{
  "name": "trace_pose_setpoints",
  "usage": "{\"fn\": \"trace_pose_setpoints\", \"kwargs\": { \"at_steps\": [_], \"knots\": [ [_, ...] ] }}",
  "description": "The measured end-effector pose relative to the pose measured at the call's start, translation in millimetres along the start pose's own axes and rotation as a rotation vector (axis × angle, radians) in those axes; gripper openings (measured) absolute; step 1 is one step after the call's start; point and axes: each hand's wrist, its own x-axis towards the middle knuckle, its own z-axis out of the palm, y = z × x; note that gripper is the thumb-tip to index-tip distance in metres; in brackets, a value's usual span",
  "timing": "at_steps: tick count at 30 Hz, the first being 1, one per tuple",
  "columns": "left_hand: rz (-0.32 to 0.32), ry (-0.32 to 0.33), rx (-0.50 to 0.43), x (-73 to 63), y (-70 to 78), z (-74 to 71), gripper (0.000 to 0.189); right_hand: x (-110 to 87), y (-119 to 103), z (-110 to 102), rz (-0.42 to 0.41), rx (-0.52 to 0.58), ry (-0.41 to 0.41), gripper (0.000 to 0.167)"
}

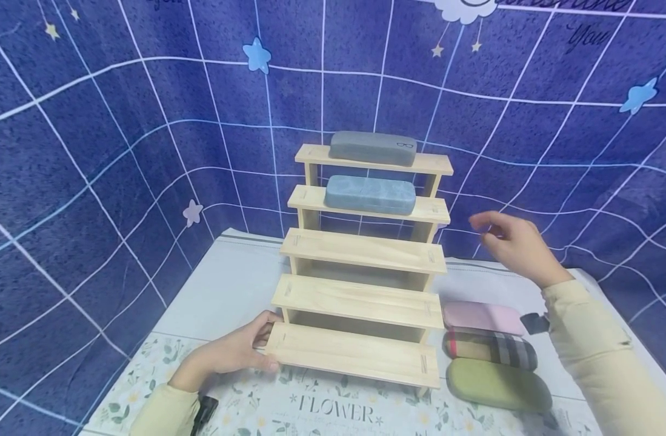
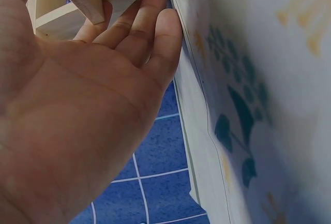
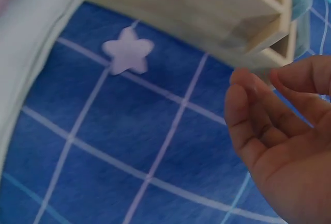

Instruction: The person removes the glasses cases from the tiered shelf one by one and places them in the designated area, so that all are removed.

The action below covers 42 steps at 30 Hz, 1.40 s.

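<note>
Head view: my left hand [image 1: 231,348] grips the near left end of the central wooden shelf [image 1: 360,303]; my empty right hand [image 1: 515,245] is raised at right, fingers loosely curled; farther, a blue case [image 1: 371,195] and a grey case [image 1: 365,148] sit on the shelf.

Your L hand [image 1: 237,348] is low, thumb spread from fingers; your R hand [image 1: 512,243] is up higher w/ fingers loosely bent, thumb nr fingertips.
</note>
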Motion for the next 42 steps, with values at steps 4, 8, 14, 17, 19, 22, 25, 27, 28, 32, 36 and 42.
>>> {"fn": "trace_pose_setpoints", "kwargs": {
  "at_steps": [4, 8, 14, 17, 19, 22, 25, 27, 28, 32, 36, 42],
  "knots": [
    [0.023, -0.008, -0.006, 0.5, 0.6, -0.4, 0.074, 17.9, -24, -2, -0.010, 0.015, 0.017, 0.029],
    [0.012, -0.009, -0.006, -0.2, 1.8, -0.3, 0.075, 34.9, -42, 0, -0.007, 0.049, 0.013, 0.028],
    [0.025, -0.017, -0.018, -1.3, 1.8, -0.3, 0.076, 60.4, -59, 9, 0.005, 0.123, -0.073, 0.052],
    [0.016, -0.017, -0.030, -1.1, -0.5, -0.1, 0.076, 72.0, -63, 16, 0.022, 0.134, -0.130, 0.059],
    [0.006, -0.015, -0.030, -1.3, -1.5, 0.1, 0.077, 78.4, -65, 20, 0.023, 0.113, -0.167, 0.065],
    [-0.001, -0.011, -0.031, -1.1, -2.6, 0.1, 0.077, 87.5, -68, 26, 0.019, 0.092, -0.219, 0.077],
    [0.005, -0.009, -0.034, -1.2, -2.1, -0.1, 0.076, 95.5, -70, 30, 0.021, 0.071, -0.272, 0.088],
    [0.010, -0.010, -0.041, -1.2, -1.7, -0.2, 0.076, 100.2, -71, 34, 0.024, 0.046, -0.291, 0.094],
    [0.010, -0.012, -0.046, -1.3, -1.5, -0.1, 0.076, 101.9, -71, 35, 0.030, 0.032, -0.296, 0.096],
    [0.025, -0.025, -0.068, -1.5, -0.8, 0.1, 0.075, 106.6, -70, 39, 0.048, -0.023, -0.302, 0.101],
    [0.039, -0.034, -0.084, -1.5, -1.5, 0.3, 0.075, 108.2, -69, 40, 0.053, -0.028, -0.299, 0.098],
    [0.038, -0.029, -0.066, -2.5, 0.6, 0.4, 0.074, 104.2, -66, 39, 0.068, 0.072, -0.267, 0.086]
  ]
}}
